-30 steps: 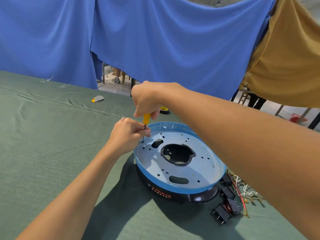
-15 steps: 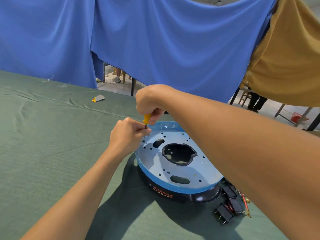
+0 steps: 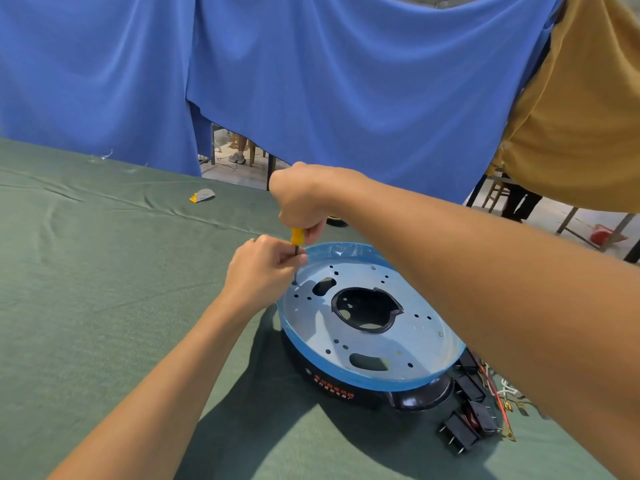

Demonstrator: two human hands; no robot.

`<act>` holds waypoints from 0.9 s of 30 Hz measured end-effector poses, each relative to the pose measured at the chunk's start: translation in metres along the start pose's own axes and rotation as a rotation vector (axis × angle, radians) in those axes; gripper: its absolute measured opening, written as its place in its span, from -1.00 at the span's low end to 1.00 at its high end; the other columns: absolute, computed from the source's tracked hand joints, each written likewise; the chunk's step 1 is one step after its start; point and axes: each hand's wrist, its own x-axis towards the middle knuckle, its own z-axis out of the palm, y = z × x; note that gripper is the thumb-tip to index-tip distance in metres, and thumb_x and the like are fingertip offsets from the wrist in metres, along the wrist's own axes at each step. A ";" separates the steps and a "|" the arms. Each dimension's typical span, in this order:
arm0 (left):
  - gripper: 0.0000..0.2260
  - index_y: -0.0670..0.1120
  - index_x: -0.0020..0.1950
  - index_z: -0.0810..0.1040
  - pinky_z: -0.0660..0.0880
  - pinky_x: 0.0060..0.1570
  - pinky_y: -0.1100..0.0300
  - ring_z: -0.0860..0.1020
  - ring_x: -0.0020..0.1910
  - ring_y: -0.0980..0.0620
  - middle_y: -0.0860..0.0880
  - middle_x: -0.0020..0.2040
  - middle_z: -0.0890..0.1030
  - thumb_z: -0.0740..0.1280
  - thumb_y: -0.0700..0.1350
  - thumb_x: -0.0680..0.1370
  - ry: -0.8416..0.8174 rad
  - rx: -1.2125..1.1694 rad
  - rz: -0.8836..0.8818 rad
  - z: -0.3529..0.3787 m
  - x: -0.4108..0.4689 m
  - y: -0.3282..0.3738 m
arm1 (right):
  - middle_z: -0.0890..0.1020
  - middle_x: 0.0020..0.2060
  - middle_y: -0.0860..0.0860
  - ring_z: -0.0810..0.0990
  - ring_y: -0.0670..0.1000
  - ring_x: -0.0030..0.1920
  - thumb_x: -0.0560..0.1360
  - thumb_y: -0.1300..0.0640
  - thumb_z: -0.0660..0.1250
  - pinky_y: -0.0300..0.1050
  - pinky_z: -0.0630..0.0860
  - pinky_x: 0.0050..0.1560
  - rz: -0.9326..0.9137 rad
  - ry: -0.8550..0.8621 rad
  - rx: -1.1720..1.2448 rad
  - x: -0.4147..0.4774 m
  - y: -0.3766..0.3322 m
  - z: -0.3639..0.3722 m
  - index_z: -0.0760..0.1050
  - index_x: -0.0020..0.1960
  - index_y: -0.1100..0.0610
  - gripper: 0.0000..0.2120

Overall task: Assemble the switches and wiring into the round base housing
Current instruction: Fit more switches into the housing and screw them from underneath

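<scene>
- Several black switches (image 3: 465, 424) lie loose on the green cloth (image 3: 104, 306) at the near right of the base (image 3: 367, 386), tangled with red and white wires (image 3: 498, 396); none looks fitted yet.
- The base sits on the cloth, black shell down, with its perforated metal plate (image 3: 415, 341) facing up inside a blue rim.
- At the plate's far-left edge, the left hand (image 3: 259, 271) has its fingertips pressed together, pinching the thin shaft of the screwdriver (image 3: 296, 237) just above a hole.
- Right above it, the right hand (image 3: 298, 199) is curled closed around the yellow handle, holding the tool about upright.
- The tip looks seated in or at a screw; the screw itself is too small to confirm.
- Risks, as I judge them: a tilted shaft could let the tip slip out and scratch the plate or jab the left fingers beside it.
- Nothing steadies the base, so hard turning might spin it on the cloth.
- The right forearm passes over the switches; dropping it could sweep them off.
- Farther from the base, a small yellow-and-grey scrap (image 3: 202, 195) lies before the blue curtain (image 3: 311, 81).
</scene>
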 end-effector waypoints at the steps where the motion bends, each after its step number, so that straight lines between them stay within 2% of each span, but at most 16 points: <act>1: -0.87 -0.04 -0.18 0.73 0.43 -0.22 0.10 0.60 -0.20 -0.13 -0.08 -0.30 0.67 0.45 -0.03 0.50 0.054 -0.018 -0.029 0.000 -0.001 0.002 | 0.44 -0.71 -0.11 0.37 -0.14 -0.67 0.51 0.28 0.24 -0.40 0.14 -0.75 0.016 -0.033 -0.007 0.001 -0.002 -0.001 0.47 -0.30 0.11 -0.78; 3: -0.92 0.03 -0.19 0.73 0.39 -0.31 0.16 0.58 -0.23 -0.08 -0.05 -0.32 0.67 0.51 0.01 0.44 0.122 -0.032 -0.080 -0.001 -0.002 0.004 | 0.42 -0.74 -0.12 0.31 -0.16 -0.75 0.54 0.23 0.24 -0.39 0.15 -0.75 0.033 -0.072 -0.029 0.004 -0.006 -0.002 0.51 -0.23 0.11 -0.81; 5: -0.91 0.00 -0.20 0.74 0.46 -0.30 0.14 0.59 -0.23 -0.10 -0.07 -0.32 0.67 0.50 -0.01 0.45 0.096 -0.057 -0.078 -0.001 -0.002 0.004 | 0.46 -0.70 -0.11 0.37 -0.15 -0.70 0.56 0.22 0.24 -0.35 0.31 -0.65 0.057 -0.102 0.017 0.007 -0.008 -0.001 0.51 -0.29 0.12 -0.74; 7: -0.88 -0.05 -0.18 0.74 0.55 -0.12 0.03 0.63 -0.16 -0.13 -0.08 -0.28 0.70 0.46 -0.06 0.51 0.031 -0.106 -0.063 -0.002 -0.001 0.004 | 0.57 -0.59 -0.05 0.47 -0.10 -0.63 0.58 0.24 0.21 -0.27 0.44 -0.50 0.075 -0.121 0.115 0.008 -0.008 -0.001 0.51 -0.29 0.16 -0.72; 10: -0.84 -0.06 -0.16 0.74 0.51 0.09 0.02 0.61 -0.11 -0.08 -0.02 -0.25 0.71 0.41 -0.07 0.55 -0.010 -0.087 -0.036 -0.002 0.001 0.002 | 0.67 -0.37 0.04 0.61 -0.05 -0.54 0.59 0.18 0.20 -0.21 0.57 -0.34 0.074 -0.071 0.197 0.001 -0.002 -0.002 0.50 -0.18 0.20 -0.79; 13: -0.82 -0.07 -0.14 0.75 0.42 0.25 -0.06 0.52 -0.21 0.10 0.19 -0.29 0.62 0.38 -0.10 0.58 -0.010 -0.082 -0.005 -0.002 0.003 0.001 | 0.58 -0.40 -0.02 0.68 -0.05 -0.41 0.52 0.16 0.35 -0.15 0.62 -0.23 -0.021 0.005 0.165 -0.006 0.004 -0.005 0.45 -0.19 0.10 -0.87; 16: -0.81 -0.08 -0.11 0.74 0.36 0.32 -0.06 0.57 -0.15 0.12 0.17 -0.23 0.66 0.35 -0.10 0.60 -0.041 -0.060 0.041 -0.003 0.004 0.000 | 0.56 -0.42 -0.02 0.69 -0.02 -0.28 0.48 0.23 0.41 -0.12 0.63 -0.23 -0.070 0.029 0.086 -0.007 0.006 -0.004 0.43 -0.24 0.06 -0.79; 19: -0.80 -0.07 -0.07 0.73 0.39 0.27 -0.05 0.61 -0.03 -0.02 0.03 -0.14 0.72 0.32 -0.09 0.61 -0.065 -0.037 0.050 -0.003 0.003 0.000 | 0.55 -0.59 -0.06 0.67 0.04 -0.20 0.50 0.23 0.37 -0.12 0.55 -0.31 -0.049 -0.012 0.110 -0.002 0.003 -0.001 0.43 -0.34 0.09 -0.74; 21: -0.81 -0.08 -0.09 0.74 0.48 0.12 -0.04 0.61 -0.05 -0.11 -0.04 -0.16 0.72 0.36 -0.06 0.58 -0.044 -0.034 0.032 -0.002 0.002 0.000 | 0.51 -0.66 -0.08 0.60 -0.01 -0.39 0.52 0.25 0.26 -0.25 0.46 -0.45 -0.005 -0.043 0.126 0.002 0.000 0.001 0.45 -0.38 0.12 -0.70; 24: -0.91 0.02 -0.16 0.74 0.49 -0.22 0.06 0.59 -0.21 -0.09 -0.05 -0.28 0.69 0.51 0.02 0.44 0.076 -0.065 -0.056 -0.001 -0.001 -0.001 | 0.58 -0.49 -0.02 0.44 -0.08 -0.63 0.53 0.30 0.11 -0.41 0.31 -0.62 0.088 -0.111 0.174 0.005 -0.003 0.003 0.48 -0.27 0.17 -0.73; 26: -0.88 0.06 -0.15 0.75 0.52 -0.24 0.07 0.61 -0.23 -0.01 0.03 -0.27 0.71 0.56 0.06 0.38 0.090 -0.109 -0.095 -0.001 -0.002 0.001 | 0.60 -0.40 0.03 0.41 -0.06 -0.67 0.56 0.31 0.03 -0.42 0.29 -0.61 0.169 -0.168 0.304 0.004 -0.001 0.004 0.46 -0.15 0.21 -0.75; 27: -0.86 0.05 -0.14 0.75 0.56 -0.14 0.04 0.63 -0.20 0.00 0.03 -0.24 0.72 0.56 0.06 0.38 0.087 -0.111 -0.096 -0.001 -0.002 0.001 | 0.61 -0.38 0.05 0.42 -0.05 -0.67 0.57 0.30 0.01 -0.42 0.30 -0.60 0.189 -0.180 0.349 0.003 0.001 0.004 0.45 -0.10 0.24 -0.75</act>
